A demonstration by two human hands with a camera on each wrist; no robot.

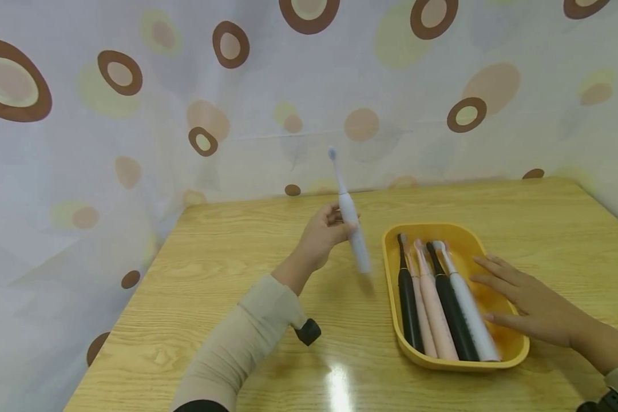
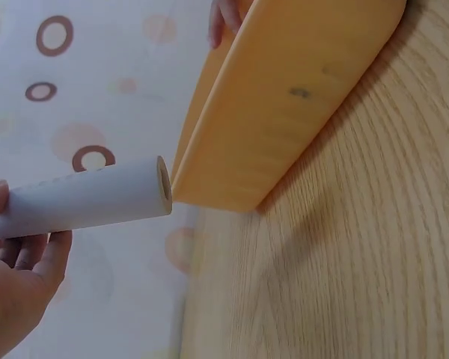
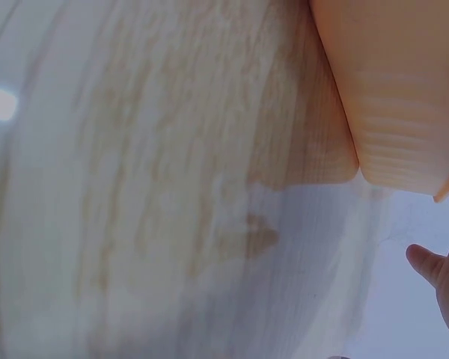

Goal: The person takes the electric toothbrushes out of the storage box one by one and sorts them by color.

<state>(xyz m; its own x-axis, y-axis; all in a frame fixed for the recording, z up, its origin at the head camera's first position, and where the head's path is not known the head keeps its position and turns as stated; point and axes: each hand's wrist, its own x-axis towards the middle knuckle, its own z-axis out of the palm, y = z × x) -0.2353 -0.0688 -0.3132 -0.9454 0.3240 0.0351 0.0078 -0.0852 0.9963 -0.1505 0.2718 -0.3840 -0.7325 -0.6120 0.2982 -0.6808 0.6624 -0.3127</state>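
My left hand (image 1: pixel 321 234) grips a white electric toothbrush (image 1: pixel 354 232) by its handle, brush head up and slightly tilted, in the air left of a yellow tray (image 1: pixel 391 297). The left wrist view shows the butt of that white handle (image 2: pixel 97 198) between thumb and fingers. Inside the tray several electric toothbrushes lie side by side: black ones (image 1: pixel 409 309), pink ones (image 1: pixel 436 312) and a white one (image 1: pixel 471 312) at the right. My right hand (image 1: pixel 527 300), fingers spread and fairly straight, is over the tray's right side; whether it touches the rim cannot be told.
The tray stands on a wood-grain table (image 1: pixel 226 274), right of the middle. Behind and to the left hangs a pale cloth (image 1: pixel 268 91) with brown rings and spots. A small black block (image 1: pixel 308 332) sits at my left wrist.
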